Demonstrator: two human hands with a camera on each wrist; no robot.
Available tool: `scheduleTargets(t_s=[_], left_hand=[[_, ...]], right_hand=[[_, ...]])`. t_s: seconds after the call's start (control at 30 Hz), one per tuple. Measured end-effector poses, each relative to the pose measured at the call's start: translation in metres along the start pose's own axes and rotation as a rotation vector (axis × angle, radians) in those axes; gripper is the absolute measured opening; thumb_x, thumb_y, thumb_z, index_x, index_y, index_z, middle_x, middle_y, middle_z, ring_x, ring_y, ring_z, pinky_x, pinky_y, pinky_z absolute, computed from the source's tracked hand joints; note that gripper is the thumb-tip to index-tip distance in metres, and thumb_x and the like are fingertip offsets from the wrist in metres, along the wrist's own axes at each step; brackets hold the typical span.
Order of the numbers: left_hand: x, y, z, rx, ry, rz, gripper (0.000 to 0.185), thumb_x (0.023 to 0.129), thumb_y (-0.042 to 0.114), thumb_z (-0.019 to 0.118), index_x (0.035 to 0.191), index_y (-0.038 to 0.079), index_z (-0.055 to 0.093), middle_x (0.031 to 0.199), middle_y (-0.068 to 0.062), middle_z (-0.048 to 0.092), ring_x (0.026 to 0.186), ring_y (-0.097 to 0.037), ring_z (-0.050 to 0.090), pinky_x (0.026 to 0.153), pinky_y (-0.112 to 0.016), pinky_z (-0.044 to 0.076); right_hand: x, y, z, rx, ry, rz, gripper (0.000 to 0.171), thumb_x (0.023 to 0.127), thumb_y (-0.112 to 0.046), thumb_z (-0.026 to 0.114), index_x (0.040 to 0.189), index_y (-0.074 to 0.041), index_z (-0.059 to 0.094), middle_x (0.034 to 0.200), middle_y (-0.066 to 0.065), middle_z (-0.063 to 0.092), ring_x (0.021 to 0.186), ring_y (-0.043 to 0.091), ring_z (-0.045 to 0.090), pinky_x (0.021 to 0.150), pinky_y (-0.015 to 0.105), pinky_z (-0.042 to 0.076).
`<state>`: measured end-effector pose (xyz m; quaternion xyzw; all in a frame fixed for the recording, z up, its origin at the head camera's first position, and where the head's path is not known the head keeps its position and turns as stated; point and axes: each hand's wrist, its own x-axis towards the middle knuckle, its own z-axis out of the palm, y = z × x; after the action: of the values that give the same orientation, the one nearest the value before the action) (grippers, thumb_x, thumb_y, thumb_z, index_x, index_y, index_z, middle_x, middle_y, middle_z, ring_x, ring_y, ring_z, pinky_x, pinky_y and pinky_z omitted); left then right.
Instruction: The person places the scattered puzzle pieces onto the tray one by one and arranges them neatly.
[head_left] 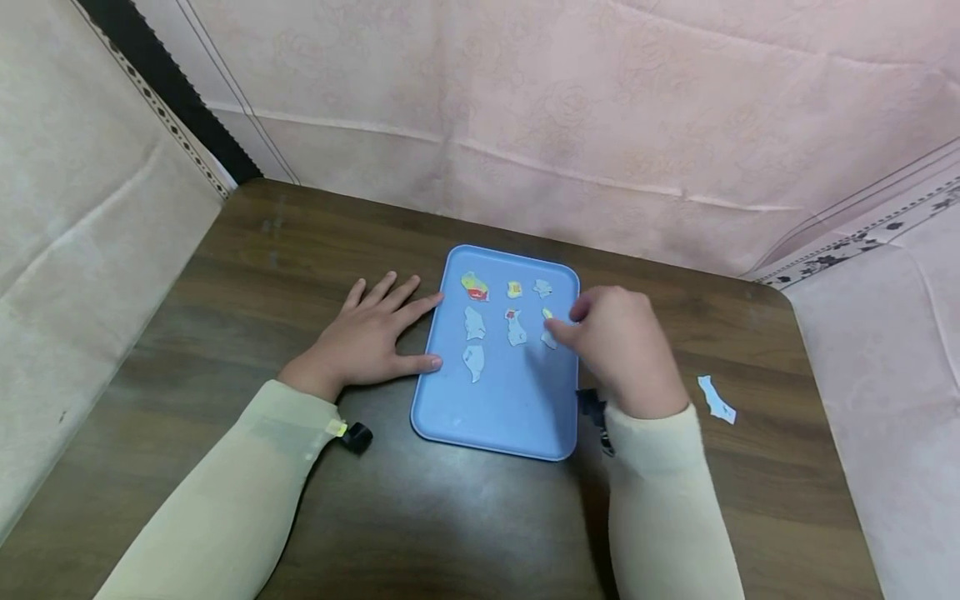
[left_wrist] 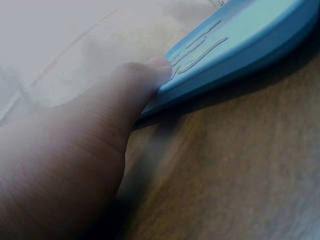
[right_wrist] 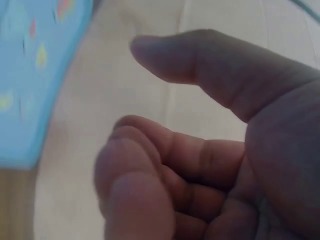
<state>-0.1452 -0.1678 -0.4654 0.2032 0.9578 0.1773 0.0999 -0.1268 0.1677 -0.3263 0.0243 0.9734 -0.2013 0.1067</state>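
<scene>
A blue tray (head_left: 495, 417) lies on the table, bearing several small paper cutouts in rows. One cutout at its upper left (head_left: 475, 287) is yellow-green and red; a small yellow one (head_left: 514, 289) sits beside it. The others are mostly pale blue. My left hand (head_left: 367, 333) lies with fingers spread on the table, thumb and index fingertips at the tray's left rim. Over the tray's right edge is my right hand (head_left: 618, 346), its thumb held apart from the loosely curled fingers and nothing between them. It partly covers the cutouts (head_left: 550, 339) at that side.
A single pale blue cutout (head_left: 717, 400) lies on the brown wooden table (head_left: 780, 467), right of my right forearm. Light patterned cloth (head_left: 570, 108) hangs behind the table and along both sides. Black wrist cameras (head_left: 356, 437) sit at the sleeve cuffs.
</scene>
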Motion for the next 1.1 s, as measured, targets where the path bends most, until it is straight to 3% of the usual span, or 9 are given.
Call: scheduleTargets(t_s=[0.1, 0.27, 0.57, 0.7, 0.87, 1.0, 1.1], left_hand=[[0.001, 0.0, 0.0, -0.004, 0.001, 0.002, 0.103, 0.093, 0.095, 0.058, 0.178, 0.051, 0.02, 0.191, -0.003, 0.013, 0.178, -0.04, 0.0, 0.137, -0.076, -0.004], [0.0, -0.002, 0.001, 0.0, -0.001, 0.006, 0.104, 0.093, 0.096, 0.057, 0.178, 0.052, 0.018, 0.191, -0.003, 0.013, 0.178, -0.041, 0.0, 0.137, -0.076, -0.004], [0.001, -0.003, 0.002, 0.0, 0.002, 0.008, 0.102, 0.093, 0.096, 0.055, 0.178, 0.053, 0.017, 0.191, -0.003, 0.014, 0.178, -0.041, 0.002, 0.137, -0.076, -0.003], [0.001, -0.002, 0.001, -0.015, 0.002, 0.011, 0.103, 0.093, 0.096, 0.056, 0.178, 0.052, 0.018, 0.191, -0.003, 0.013, 0.178, -0.042, 0.001, 0.137, -0.076, -0.005], [0.001, -0.005, 0.003, -0.009, 0.006, 0.012, 0.104, 0.093, 0.097, 0.054, 0.179, 0.052, 0.017, 0.191, -0.004, 0.013, 0.178, -0.043, 0.001, 0.136, -0.077, -0.005], [0.003, -0.005, 0.003, -0.008, 0.005, 0.018, 0.103, 0.093, 0.097, 0.054, 0.179, 0.052, 0.017, 0.191, -0.004, 0.013, 0.178, -0.043, 0.002, 0.136, -0.077, -0.005], [0.002, -0.004, 0.003, -0.013, 0.003, 0.018, 0.103, 0.094, 0.095, 0.055, 0.179, 0.051, 0.017, 0.191, -0.006, 0.014, 0.178, -0.044, 0.002, 0.136, -0.078, -0.005]], right_hand=[[-0.002, 0.022, -0.017, 0.007, 0.016, 0.036, 0.03, 0.099, -0.043, 0.085, 0.1, -0.014, 0.085, 0.097, 0.008, 0.081, 0.088, 0.03, 0.068, 0.07, 0.04, 0.055], [-0.003, 0.062, -0.041, -0.021, 0.009, 0.079, 0.044, 0.099, -0.054, 0.082, 0.113, -0.012, 0.082, 0.115, 0.012, 0.081, 0.1, 0.032, 0.068, 0.076, 0.043, 0.055], [-0.01, 0.154, -0.07, -0.025, 0.009, 0.176, 0.056, 0.103, -0.064, 0.073, 0.122, -0.011, 0.07, 0.119, 0.012, 0.072, 0.093, 0.029, 0.062, 0.067, 0.035, 0.048], [-0.012, 0.186, -0.076, -0.034, -0.062, 0.235, 0.056, 0.105, -0.059, 0.07, 0.13, -0.009, 0.065, 0.121, 0.014, 0.071, 0.099, 0.032, 0.063, 0.069, 0.035, 0.048], [-0.005, 0.21, -0.07, -0.017, -0.213, 0.267, 0.051, 0.104, -0.042, 0.067, 0.138, -0.006, 0.055, 0.119, 0.015, 0.068, 0.104, 0.033, 0.063, 0.071, 0.034, 0.051], [0.003, 0.226, -0.057, 0.063, -0.306, 0.29, 0.04, 0.104, -0.033, 0.07, 0.128, -0.005, 0.054, 0.112, 0.011, 0.061, 0.104, 0.031, 0.059, 0.075, 0.035, 0.052], [0.01, 0.233, -0.048, 0.106, -0.346, 0.315, 0.026, 0.105, -0.027, 0.071, 0.111, -0.008, 0.053, 0.101, 0.007, 0.055, 0.1, 0.03, 0.058, 0.076, 0.036, 0.051]])
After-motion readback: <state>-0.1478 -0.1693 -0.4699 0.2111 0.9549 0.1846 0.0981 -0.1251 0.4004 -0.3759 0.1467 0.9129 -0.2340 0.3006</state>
